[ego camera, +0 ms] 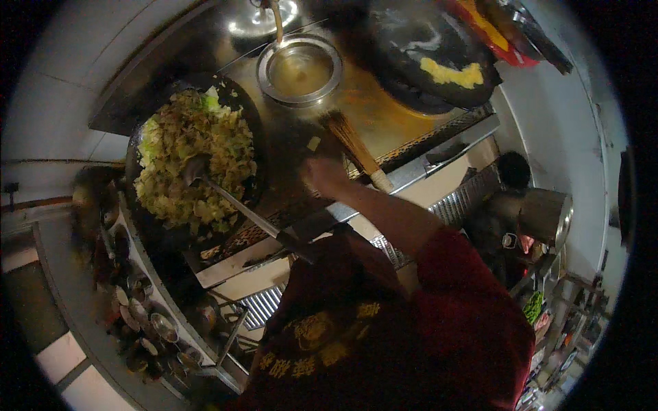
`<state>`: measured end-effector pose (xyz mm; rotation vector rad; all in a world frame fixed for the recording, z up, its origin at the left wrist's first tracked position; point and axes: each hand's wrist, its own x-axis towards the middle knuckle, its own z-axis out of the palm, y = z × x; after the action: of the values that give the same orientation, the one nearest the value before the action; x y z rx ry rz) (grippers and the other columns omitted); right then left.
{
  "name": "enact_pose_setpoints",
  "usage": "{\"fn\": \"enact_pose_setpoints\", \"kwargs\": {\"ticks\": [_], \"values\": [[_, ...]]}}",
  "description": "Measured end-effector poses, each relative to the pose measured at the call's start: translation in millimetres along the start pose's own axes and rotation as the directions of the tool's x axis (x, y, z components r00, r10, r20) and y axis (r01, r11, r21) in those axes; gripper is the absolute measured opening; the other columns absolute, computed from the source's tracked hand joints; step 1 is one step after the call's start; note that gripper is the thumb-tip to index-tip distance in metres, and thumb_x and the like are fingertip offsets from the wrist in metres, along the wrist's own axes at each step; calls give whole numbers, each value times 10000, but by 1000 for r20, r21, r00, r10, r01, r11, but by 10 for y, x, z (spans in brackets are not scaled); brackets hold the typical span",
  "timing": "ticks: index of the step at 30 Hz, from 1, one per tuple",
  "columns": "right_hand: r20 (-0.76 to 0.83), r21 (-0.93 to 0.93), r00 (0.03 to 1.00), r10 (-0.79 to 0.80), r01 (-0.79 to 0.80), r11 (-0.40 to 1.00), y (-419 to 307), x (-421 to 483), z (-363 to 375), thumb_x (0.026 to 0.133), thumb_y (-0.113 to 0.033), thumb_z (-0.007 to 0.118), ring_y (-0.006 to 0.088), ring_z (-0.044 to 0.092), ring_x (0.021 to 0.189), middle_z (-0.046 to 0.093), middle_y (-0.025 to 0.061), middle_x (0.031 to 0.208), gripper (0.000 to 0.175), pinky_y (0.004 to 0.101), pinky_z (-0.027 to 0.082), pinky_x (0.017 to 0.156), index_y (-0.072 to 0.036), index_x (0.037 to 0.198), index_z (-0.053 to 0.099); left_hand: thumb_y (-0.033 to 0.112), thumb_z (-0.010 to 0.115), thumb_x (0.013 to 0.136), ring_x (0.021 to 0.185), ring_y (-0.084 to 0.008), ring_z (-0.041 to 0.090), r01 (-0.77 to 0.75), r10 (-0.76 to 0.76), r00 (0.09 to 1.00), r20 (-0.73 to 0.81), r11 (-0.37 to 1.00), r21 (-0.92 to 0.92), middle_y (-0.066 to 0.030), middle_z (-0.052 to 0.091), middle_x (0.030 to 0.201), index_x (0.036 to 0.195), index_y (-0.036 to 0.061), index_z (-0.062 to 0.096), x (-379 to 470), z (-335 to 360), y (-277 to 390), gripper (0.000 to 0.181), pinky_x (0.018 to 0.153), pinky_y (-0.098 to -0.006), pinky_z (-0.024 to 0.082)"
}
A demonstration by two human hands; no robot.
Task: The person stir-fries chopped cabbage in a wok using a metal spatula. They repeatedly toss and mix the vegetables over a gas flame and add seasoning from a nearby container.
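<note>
My right hand [324, 177] is over the front of the stove top, its fingers curled and blurred, so whether it grips anything is unclear. Just beyond the fingers lies a small pale yellow piece [313, 143]. A bamboo wok brush [354, 146] lies beside the hand, bristles away from me. On the left, a large dark wok [259, 118] holds a heap of chopped cabbage mixed with brown bits [205, 133]. A metal ladle [231, 198] rests with its bowl in that food, its handle pointing towards my body. My left hand is out of view.
Between the woks sits a round metal basin [263, 67] of cloudy liquid under a tap [277, 23]. The right wok [390, 67] holds cooked egg [452, 74]. Bowls [164, 326] stand on a side shelf at left; a metal pot [545, 216] is at right.
</note>
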<state>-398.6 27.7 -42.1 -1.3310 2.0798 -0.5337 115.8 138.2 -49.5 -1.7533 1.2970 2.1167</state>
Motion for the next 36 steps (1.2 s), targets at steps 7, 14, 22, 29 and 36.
{"fn": "enact_pose_setpoints", "kwargs": {"ticks": [7, 14, 22, 29, 36], "values": [[30, -529, 994, -108, 108, 842, 824, 1208, 338, 895, -159, 652, 333, 654, 1078, 661, 147, 1144, 215, 469, 585, 823, -97, 1067, 764, 345, 501, 1090, 1173, -300, 633, 129, -139, 978, -154, 989, -71, -142, 650, 1303, 1448, 36, 509, -589, 483, -351, 473, 970, -431, 535], [351, -655, 923, -155, 361, 664, 709, 1204, 63, 914, -197, 677, 332, 651, 1092, 679, 152, 1153, 226, 469, 577, 830, -67, 1081, 756, 336, 481, 1097, 1139, -293, 639, 126, -175, 955, -239, 971, -205, -128, 663, 1267, 1443, 39, 512, -803, 1051, -741, 457, 961, -425, 530], [-38, 668, 979, -202, 175, 723, -249, 859, -671, 1008, -307, 675, 196, 678, 832, 699, 101, 1007, 417, 393, 558, 712, -54, 1337, 630, 326, 458, 1106, 1100, -284, 645, 54, -144, 949, -280, 951, -305, -112, 678, 1227, 1437, 42, 515, -421, 1410, -910, 440, 950, -417, 524], [717, 501, 688, -111, -399, 768, -562, -607, 13, 982, -342, 712, 267, 659, 1070, 685, 150, 1216, 661, 414, 528, 919, -33, 1502, 444, 317, 439, 1114, 1065, -277, 651, 7, -144, 894, -425, 952, -307, -97, 691, 1191, 1432, 45, 518, 67, 787, -1259, 426, 940, -411, 519], [359, -110, 929, -84, 131, 985, -1084, -665, -197, 966, -217, 677, 396, 681, 923, 702, 238, 1049, 687, 460, 544, 801, 4, 1541, 372, 300, 461, 1113, 953, -218, 637, -37, -167, 914, -369, 872, -489, -67, 685, 1091, 1391, 45, 539, 471, -261, -1244, 385, 852, -386, 512]]}}
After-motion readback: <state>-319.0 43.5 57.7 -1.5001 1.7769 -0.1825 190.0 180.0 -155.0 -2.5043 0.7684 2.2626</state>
